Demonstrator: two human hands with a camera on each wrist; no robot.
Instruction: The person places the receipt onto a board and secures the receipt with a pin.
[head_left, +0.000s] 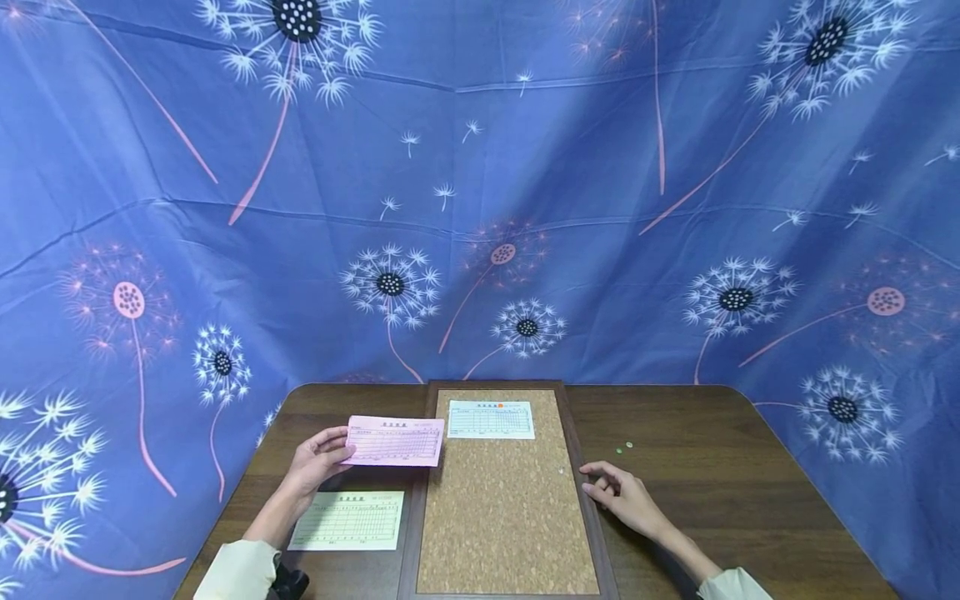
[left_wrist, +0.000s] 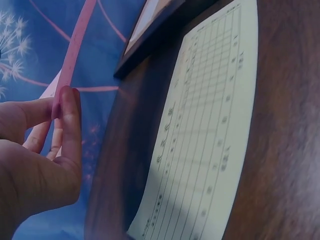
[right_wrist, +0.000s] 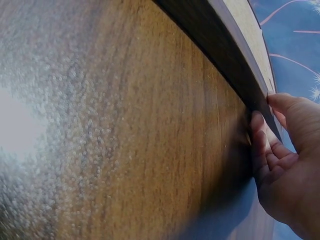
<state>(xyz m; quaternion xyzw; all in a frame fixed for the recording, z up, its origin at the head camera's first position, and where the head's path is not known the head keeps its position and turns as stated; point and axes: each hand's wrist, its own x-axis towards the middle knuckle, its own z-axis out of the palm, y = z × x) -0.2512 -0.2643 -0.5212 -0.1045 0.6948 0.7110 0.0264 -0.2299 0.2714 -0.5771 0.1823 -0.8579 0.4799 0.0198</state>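
My left hand (head_left: 315,460) pinches the left end of a pink printed form slip (head_left: 396,442), held up left of a framed corkboard (head_left: 510,517). In the left wrist view the pink slip appears nearly edge-on, between thumb and fingers. Below that hand lies a pale green form slip (head_left: 347,522) on the table. A white slip with blue print (head_left: 491,421) sits at the corkboard's top, with a small orange spot on its upper edge. My right hand (head_left: 628,498) rests with loosely bent fingers by the board's right frame; its thumb (right_wrist: 284,102) is at the frame edge.
Two small green pieces (head_left: 624,447) lie on the brown wooden table (head_left: 712,483), right of the board. A tiny pale object (head_left: 561,471) is near the cork's right side. Behind the table hangs a blue dandelion-print cloth (head_left: 465,167).
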